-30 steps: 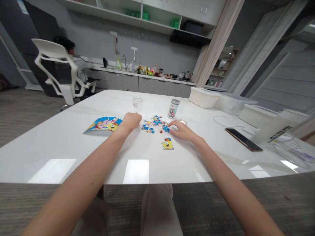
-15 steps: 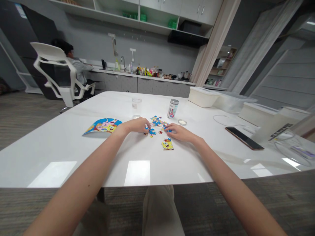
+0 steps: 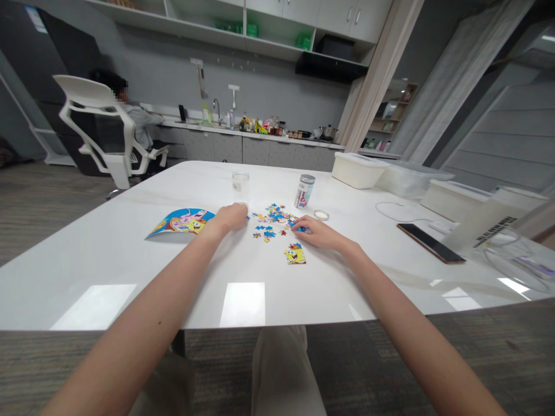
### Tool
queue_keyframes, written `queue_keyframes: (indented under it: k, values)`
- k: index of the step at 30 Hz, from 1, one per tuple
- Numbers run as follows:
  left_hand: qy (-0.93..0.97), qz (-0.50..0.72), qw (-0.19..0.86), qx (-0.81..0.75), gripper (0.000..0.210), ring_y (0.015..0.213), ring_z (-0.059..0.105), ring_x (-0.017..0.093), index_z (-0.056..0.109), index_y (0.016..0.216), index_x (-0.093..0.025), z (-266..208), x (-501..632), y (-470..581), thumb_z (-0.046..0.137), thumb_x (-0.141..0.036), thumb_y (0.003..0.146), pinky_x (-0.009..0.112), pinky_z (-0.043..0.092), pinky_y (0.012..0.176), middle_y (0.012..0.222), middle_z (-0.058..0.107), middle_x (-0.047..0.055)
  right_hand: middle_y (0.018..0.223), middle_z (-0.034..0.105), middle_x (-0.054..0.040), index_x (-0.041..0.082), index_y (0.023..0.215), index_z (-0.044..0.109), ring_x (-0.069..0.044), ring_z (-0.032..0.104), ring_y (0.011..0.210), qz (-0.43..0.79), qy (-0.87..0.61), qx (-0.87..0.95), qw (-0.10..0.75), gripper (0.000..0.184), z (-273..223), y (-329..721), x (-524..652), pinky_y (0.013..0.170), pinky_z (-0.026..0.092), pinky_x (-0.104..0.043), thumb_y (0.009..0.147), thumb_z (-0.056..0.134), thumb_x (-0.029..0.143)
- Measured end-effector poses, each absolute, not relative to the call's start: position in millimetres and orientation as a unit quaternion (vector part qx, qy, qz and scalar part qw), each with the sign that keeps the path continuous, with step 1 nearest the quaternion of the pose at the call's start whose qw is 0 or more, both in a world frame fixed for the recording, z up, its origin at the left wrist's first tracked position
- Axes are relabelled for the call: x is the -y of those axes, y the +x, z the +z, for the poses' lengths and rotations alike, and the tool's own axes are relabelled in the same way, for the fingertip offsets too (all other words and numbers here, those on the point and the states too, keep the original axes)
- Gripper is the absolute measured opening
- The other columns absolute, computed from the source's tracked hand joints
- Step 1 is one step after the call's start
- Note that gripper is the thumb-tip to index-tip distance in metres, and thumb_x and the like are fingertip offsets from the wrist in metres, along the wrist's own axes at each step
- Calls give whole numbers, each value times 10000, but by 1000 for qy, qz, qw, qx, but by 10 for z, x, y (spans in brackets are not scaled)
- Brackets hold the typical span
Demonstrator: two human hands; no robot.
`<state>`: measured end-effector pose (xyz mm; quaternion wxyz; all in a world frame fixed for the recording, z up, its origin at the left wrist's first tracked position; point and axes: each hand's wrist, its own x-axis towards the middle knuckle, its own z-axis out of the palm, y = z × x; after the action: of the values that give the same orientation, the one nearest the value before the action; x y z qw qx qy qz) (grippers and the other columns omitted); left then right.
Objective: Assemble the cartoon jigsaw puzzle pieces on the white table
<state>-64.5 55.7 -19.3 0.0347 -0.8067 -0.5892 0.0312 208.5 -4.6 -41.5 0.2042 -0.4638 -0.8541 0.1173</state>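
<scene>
While the left hand (image 3: 233, 217) curls beside the loose puzzle pieces (image 3: 277, 214), perhaps pinching a blue piece (image 3: 248, 218) (too small to tell), the right hand (image 3: 315, 233) holds thumb and fingers parted at their right edge. Nearer the person lies the joined section (image 3: 295, 255); a dragging right palm could break it apart. Beyond, a careless left reach might tip the clear jar (image 3: 240, 182).
</scene>
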Motion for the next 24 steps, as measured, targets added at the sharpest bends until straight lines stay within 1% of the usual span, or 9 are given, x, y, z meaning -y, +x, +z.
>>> queue_keyframes:
  k: [3, 7, 9, 11, 14, 16, 20, 24]
  values:
    - [-840, 24, 27, 542, 397, 1065, 629, 240, 651, 1182, -226, -211, -571, -610, 489, -263, 821, 302, 500, 859, 1189, 668, 102, 1121, 642, -93, 191, 1018, 702, -212, 606, 1045, 116, -458, 858, 200, 209, -418, 2090, 44, 969, 458, -382, 872, 552, 204]
    - [-883, 15, 15, 470, 399, 1082, 613, 218, 636, 1210, -263, -221, -548, -545, 483, -293, 843, 283, 488, 877, 1131, 691, 65, 1139, 634, -102, 180, 1038, 696, -215, 602, 1060, 109, -456, 863, 186, 226, -424, 2099, 28, 977, 454, -374, 886, 536, 228]
    - [-880, 6, 19, 475, 420, 1097, 606, 230, 611, 1242, -255, -218, -524, -517, 490, -323, 845, 294, 489, 876, 1146, 683, 77, 1145, 630, -110, 174, 1043, 695, -217, 603, 1065, 105, -459, 864, 181, 232, -423, 2098, 25, 984, 451, -374, 891, 529, 233]
    - [-859, -2, 32, 511, 458, 1115, 600, 254, 586, 1265, -213, -212, -510, -507, 500, -348, 835, 312, 493, 874, 1196, 657, 109, 1164, 621, -112, 177, 1039, 697, -217, 602, 1077, 102, -464, 861, 179, 228, -418, 2094, 29, 994, 447, -373, 891, 532, 234]
    - [-821, 19, 34, 570, 473, 1093, 616, 288, 591, 1239, -132, -213, -526, -534, 486, -342, 829, 337, 503, 853, 1222, 634, 168, 1202, 615, -111, 190, 1020, 706, -222, 596, 1105, 98, -478, 854, 180, 212, -404, 2083, 44, 1005, 442, -371, 884, 550, 237]
    - [-811, 37, 22, 583, 458, 1065, 632, 292, 604, 1220, -118, -227, -555, -565, 470, -327, 835, 339, 507, 836, 1207, 640, 181, 1193, 636, -103, 193, 1018, 708, -225, 603, 1099, 102, -485, 850, 178, 211, -399, 2075, 51, 996, 449, -374, 884, 549, 230]
    - [-839, 29, 12, 543, 441, 1099, 617, 248, 594, 1259, -197, -278, -603, -585, 441, -311, 861, 307, 487, 876, 1230, 645, 120, 1150, 679, -79, 194, 1045, 698, -213, 632, 1042, 118, -489, 846, 177, 223, -411, 2061, 46, 951, 475, -367, 889, 541, 219]
    - [-885, 18, 8, 465, 437, 1054, 634, 215, 599, 1261, -239, -305, -598, -516, 467, -301, 849, 282, 477, 882, 1156, 690, 78, 1184, 670, -84, 182, 1022, 699, -205, 613, 1103, 117, -459, 862, 182, 212, -420, 2046, 40, 986, 454, -352, 892, 533, 204]
